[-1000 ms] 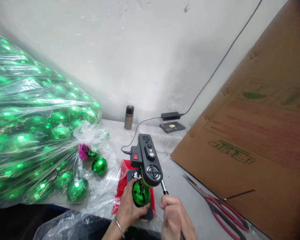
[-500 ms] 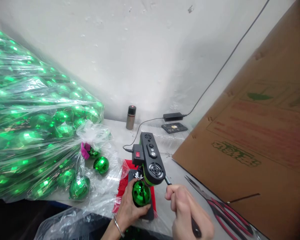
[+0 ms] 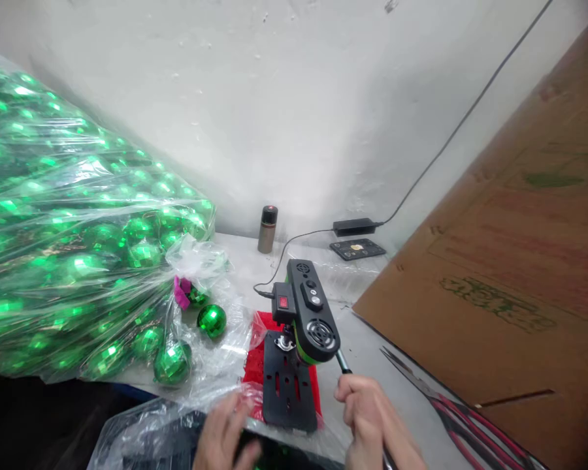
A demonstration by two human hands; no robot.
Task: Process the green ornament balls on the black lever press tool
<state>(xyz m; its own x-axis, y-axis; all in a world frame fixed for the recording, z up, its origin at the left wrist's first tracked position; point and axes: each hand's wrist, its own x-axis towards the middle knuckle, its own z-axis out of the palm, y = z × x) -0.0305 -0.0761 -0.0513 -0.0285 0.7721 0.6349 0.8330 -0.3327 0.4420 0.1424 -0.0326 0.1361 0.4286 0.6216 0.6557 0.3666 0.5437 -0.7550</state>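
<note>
My right hand (image 3: 372,424) is wrapped round the black-gripped metal lever (image 3: 343,360) of a small black machine (image 3: 313,310). The machine has a red switch, round vents and a slotted black base plate (image 3: 289,382), which stands over a red mat (image 3: 259,356). Below and left of the plate, my left hand (image 3: 224,434) is blurred, its fingers apart and no object visible in them. Loose green mirrored balls lie left of the machine, one (image 3: 212,320) close to a magenta scrap (image 3: 181,292). Green glints show in a dark space below the table edge.
A large clear bag (image 3: 93,215) of green balls fills the left. Behind the machine stand a small brown bottle (image 3: 267,230), a power adapter (image 3: 353,226) with its cable and a black phone-like slab (image 3: 357,249). Large scissors (image 3: 441,405) lie right, beside a cardboard box (image 3: 494,261).
The green ball my left hand held on the base plate is gone from there. That hand has moved down towards me and opened. My right hand still grips the lever. The view has shifted slightly.
</note>
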